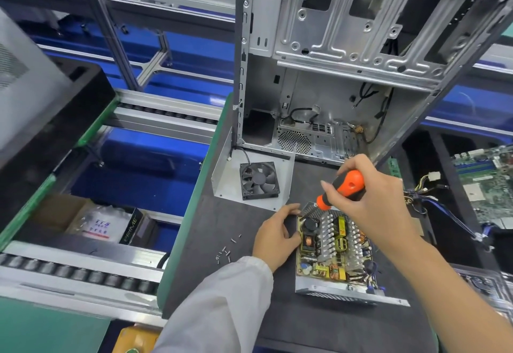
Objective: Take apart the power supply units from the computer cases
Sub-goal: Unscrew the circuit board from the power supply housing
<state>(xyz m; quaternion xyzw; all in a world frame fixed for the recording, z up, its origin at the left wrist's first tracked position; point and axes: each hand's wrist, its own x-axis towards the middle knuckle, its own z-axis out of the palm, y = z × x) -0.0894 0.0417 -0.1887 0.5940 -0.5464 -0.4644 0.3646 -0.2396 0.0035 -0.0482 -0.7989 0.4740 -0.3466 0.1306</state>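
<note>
**What's sitting on your bench right now**

Your dark grey matted workbench [222, 283] with its green edge carries the opened silver power supply unit [336, 258], a bent grey sheet-metal cover [224, 177] with a black square fan [259, 180] on it, scattered small silver screws [226, 251], the upright bare metal computer case [333, 75], and you've got a green motherboard [491, 186] at right.

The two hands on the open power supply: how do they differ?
The right hand grips an orange-and-black screwdriver; the left hand holds no tool and steadies the open metal power supply box. The right arm is bare; the left wears a white sleeve. Both work on that box.
</note>
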